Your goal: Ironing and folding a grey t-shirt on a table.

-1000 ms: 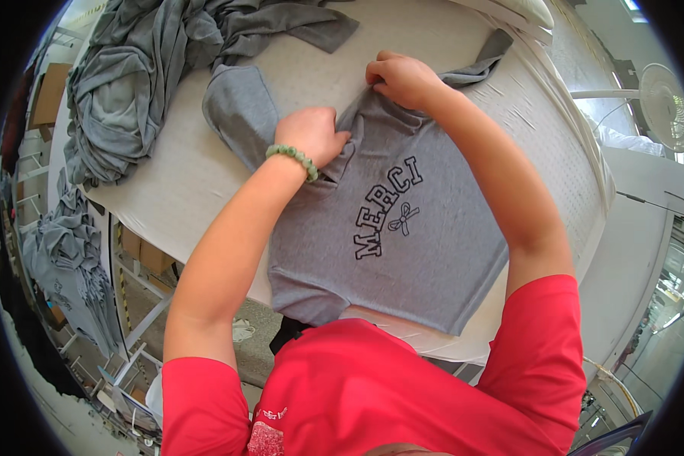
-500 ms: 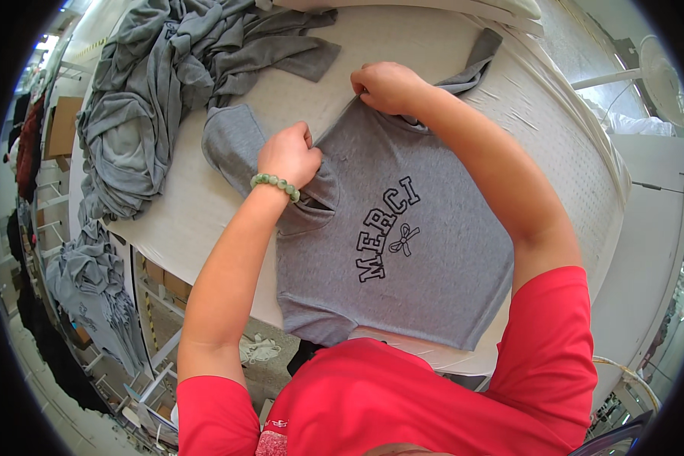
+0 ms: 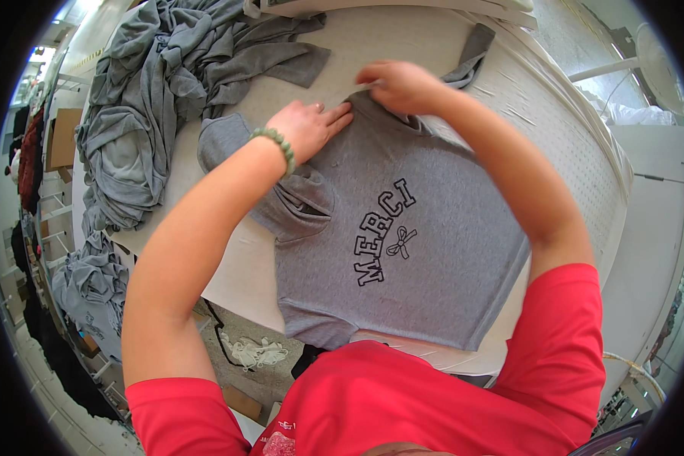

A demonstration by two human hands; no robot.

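Grey knit sweatshirt (image 3: 448, 235) with black print lies spread toward the near edge of the white cloth-covered bench (image 3: 243, 262). Left hand (image 3: 304, 131): fingers extended, tips resting on sweatshirt. Right hand (image 3: 404, 87) blurred at collar end; cannot tell whether fingers are clamped. Heaped grey garments (image 3: 129, 137): bench's far-left corner.
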